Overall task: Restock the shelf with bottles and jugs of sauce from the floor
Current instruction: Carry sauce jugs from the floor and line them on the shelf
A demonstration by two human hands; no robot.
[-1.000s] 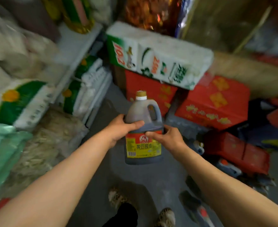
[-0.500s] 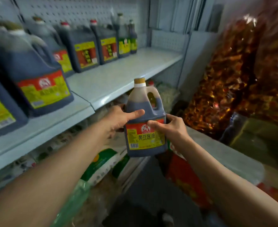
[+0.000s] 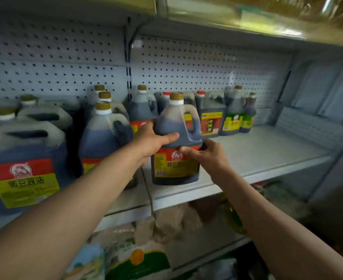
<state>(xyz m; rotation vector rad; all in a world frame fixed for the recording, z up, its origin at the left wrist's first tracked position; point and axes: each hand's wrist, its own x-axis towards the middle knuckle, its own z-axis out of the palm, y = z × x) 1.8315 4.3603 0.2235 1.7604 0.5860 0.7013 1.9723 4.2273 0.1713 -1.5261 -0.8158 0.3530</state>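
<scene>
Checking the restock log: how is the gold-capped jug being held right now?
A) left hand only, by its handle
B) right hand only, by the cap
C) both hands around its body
C: the left hand and right hand both grip the jug around its body.

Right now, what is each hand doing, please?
Left hand: grips the sauce jug.
Right hand: grips the same jug.

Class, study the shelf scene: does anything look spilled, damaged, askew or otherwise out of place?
Nothing stands out. The jug, held upright by the left hand and right hand, has its cap on. The jugs on the shelf stand upright; no spill shows, though blur hides fine detail.
</scene>
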